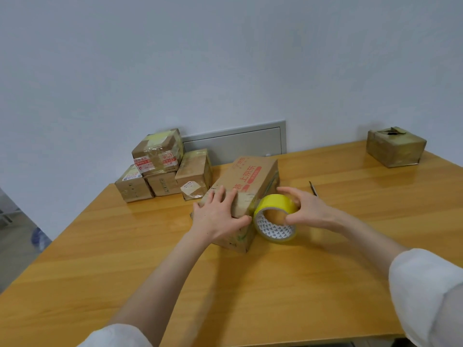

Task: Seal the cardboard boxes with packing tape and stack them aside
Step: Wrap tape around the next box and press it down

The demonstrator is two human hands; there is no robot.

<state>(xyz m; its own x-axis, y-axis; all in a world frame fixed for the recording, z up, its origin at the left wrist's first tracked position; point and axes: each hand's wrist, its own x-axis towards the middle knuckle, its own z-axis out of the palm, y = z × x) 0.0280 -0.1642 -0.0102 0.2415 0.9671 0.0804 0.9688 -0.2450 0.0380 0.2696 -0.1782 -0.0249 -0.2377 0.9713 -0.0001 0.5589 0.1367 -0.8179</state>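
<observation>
A long cardboard box [253, 180] with red print lies in the middle of the wooden table [125, 259]. My left hand [220, 215] presses flat on its near end, fingers spread, thumb over the front edge. My right hand [304, 207] grips a roll of yellow packing tape [274, 216] held against the box's right side near the front corner. A stack of several taped boxes [162, 166] sits at the back left by the wall. One more small box [395, 147] stands alone at the back right corner.
A thin knife or cutter [313, 188] lies on the table just behind my right hand. A grey wall panel [235, 142] sits behind the table. The floor drops away past the table's left edge.
</observation>
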